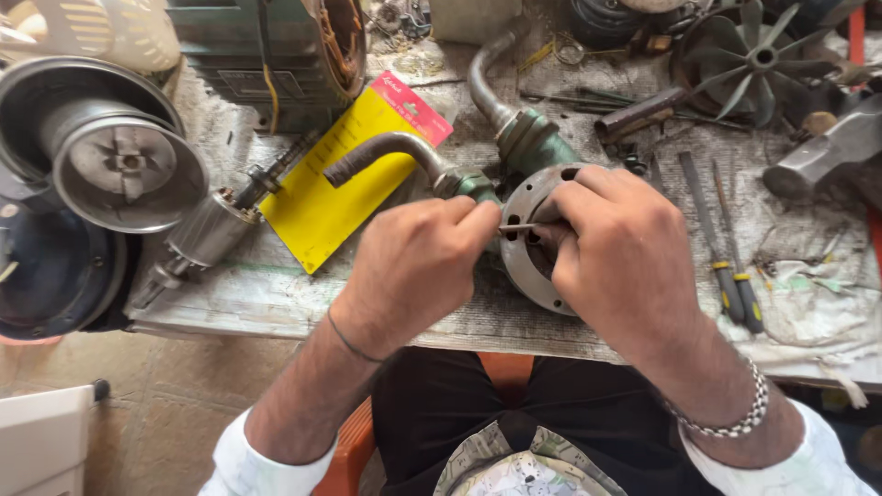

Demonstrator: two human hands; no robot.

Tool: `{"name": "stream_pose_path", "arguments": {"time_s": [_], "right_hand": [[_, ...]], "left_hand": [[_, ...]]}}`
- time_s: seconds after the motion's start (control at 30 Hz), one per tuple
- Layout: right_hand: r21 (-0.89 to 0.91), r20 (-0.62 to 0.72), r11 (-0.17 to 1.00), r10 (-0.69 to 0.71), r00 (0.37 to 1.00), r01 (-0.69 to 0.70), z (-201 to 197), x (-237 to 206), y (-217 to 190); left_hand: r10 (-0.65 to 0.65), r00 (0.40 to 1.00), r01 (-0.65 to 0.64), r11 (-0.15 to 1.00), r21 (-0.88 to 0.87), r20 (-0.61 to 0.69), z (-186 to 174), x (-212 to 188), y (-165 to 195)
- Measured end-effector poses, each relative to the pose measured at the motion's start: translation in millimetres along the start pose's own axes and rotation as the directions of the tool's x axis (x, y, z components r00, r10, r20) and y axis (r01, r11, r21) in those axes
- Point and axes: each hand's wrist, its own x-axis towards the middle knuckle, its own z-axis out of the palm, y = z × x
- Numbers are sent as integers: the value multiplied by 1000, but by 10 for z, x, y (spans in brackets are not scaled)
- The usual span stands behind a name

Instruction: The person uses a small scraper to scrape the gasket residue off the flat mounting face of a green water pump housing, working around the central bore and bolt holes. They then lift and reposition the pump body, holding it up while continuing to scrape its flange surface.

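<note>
Two hands work at the middle of a cluttered bench. The biggest thing is the green motor body at the back, with a grey pulley housing to its left and a dark fan at the far right. A yellow card lies flat between the motor and the hands, and a rotor rests against its left edge. Behind the hands, two bent pipes run into green fittings.

The metal flange, a round plate with holes, stands tilted on edge at the bench's near side. The right hand is closed around its right rim, fingers curled over the face. The left hand is just beside it, thumb and forefinger pinched shut on a thin pin that lies level and points at the flange; its tip reaches the right fingers. The hands are nearly touching.

Right of the flange lie two screwdrivers side by side, and a hammer sits beyond them. A chain bracelet circles the right wrist.
</note>
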Motion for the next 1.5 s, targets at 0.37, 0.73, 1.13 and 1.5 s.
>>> {"name": "stream_pose_path", "arguments": {"time_s": [0.37,0.73,1.13,1.5], "right_hand": [[-20,7,997,-72,997,72,-195,299,-232],[57,74,995,-89,993,85,-125,92,48],[107,124,986,-144,982,131,-189,202,13],[107,109,985,-144,984,133,-199,145,13]], "left_hand": [[-6,999,6,1000,-9,-39,-157,140,164],[-49,999,49,999,17,-12,-66,-4,284],[-179,984,179,984,-15,-13,-52,-78,503],[-177,984,179,983,-43,34,-135,-16,511]]}}
